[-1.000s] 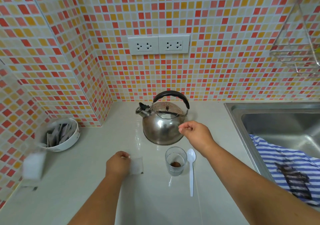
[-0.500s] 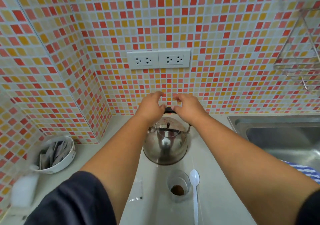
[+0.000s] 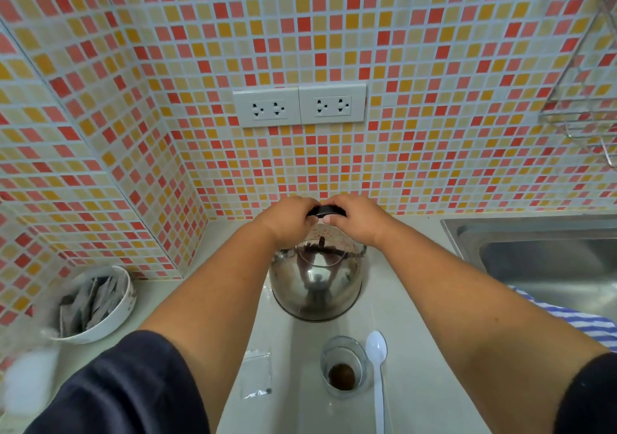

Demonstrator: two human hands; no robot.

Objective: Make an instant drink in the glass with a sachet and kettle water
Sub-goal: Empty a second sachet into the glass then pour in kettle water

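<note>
A shiny steel kettle (image 3: 315, 286) stands on the pale counter near the tiled back wall. Its black handle (image 3: 325, 211) arches over the top. My left hand (image 3: 288, 221) and my right hand (image 3: 359, 220) both close around that handle, one from each side. Nearer to me stands a small clear glass (image 3: 344, 365) with brown powder at its bottom. A clear sachet (image 3: 256, 373) lies flat to the left of the glass and looks empty. A white plastic spoon (image 3: 378, 377) lies just right of the glass.
A white bowl (image 3: 110, 316) with several grey sachets sits at the left by the wall corner. A steel sink (image 3: 534, 260) lies to the right, with a blue-striped cloth (image 3: 567, 320) over its edge. A wire rack (image 3: 581, 109) hangs upper right. A blurred white object (image 3: 30, 380) stands at the far left.
My left hand left the sachet on the counter and both hands rose to the kettle's handle, now closed around it. My head moved closer and tilted up.
</note>
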